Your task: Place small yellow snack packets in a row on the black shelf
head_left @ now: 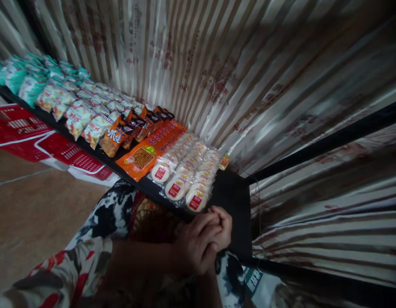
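Two bare hands clasped together at near edge of black shelf board (233,192): left hand (193,246) wrapped over right hand (221,233), fingers curled shut, nothing visibly held. Just beyond knuckles: clear plastic packs of round white rice crackers with red labels (185,171), lying flat. Further left of them: flat orange snack packet (151,149), then row of orange-and-white snack bags (88,115). Behind: striped curtain (249,64).

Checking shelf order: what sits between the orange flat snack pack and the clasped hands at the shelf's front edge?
Head view: the clear packs of round rice crackers lie between the orange pack and the clasped hands, on the black shelf.
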`<state>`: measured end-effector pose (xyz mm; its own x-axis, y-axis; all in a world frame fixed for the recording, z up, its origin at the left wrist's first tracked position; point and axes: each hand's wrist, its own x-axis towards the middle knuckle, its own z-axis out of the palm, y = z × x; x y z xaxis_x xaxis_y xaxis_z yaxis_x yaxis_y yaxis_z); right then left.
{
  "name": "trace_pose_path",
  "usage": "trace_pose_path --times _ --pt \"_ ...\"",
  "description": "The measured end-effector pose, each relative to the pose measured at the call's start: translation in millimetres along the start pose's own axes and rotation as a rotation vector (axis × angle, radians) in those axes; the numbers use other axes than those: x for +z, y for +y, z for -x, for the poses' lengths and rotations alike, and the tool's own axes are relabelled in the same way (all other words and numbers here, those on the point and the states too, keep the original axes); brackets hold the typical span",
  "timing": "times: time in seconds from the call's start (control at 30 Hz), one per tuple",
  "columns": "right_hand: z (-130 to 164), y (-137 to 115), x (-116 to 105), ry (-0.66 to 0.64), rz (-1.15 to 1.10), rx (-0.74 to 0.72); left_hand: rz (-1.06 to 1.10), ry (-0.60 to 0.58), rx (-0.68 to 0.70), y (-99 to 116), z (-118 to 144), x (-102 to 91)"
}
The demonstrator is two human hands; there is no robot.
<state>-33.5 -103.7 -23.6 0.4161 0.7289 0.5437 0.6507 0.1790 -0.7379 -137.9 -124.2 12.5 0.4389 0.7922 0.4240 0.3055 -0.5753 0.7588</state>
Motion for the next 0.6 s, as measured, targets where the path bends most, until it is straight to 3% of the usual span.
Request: trace_pose_path --times 0.13,0.23,0.37,0.5,0.6 --pt "61.8 -21.2 2.3 -0.119 -0.059 -0.179 0.01 -0.03 0.115 -25.5 68.8 -11.8" --pt "83.1 -14.7 10.3 -0.299 -0.057 -0.244 0.005 -0.042 0.057 -42.0 97.6 -17.5" --pt "86.6 -4.1 29.0 -0.627 0.017 -0.059 0.044 -0.071 -0.16 -52.9 105.3 -24.1" --pt "89.7 -7.9 51.6 -0.808 0.091 0.205 0.07 -0.071 -0.403 -72.4 101.1 -26.2" --pt "99.5 -13.5 63.2 -0.916 0.14 0.249 -0.032 -0.071 -0.667 -102.0 98.6 -27.1"
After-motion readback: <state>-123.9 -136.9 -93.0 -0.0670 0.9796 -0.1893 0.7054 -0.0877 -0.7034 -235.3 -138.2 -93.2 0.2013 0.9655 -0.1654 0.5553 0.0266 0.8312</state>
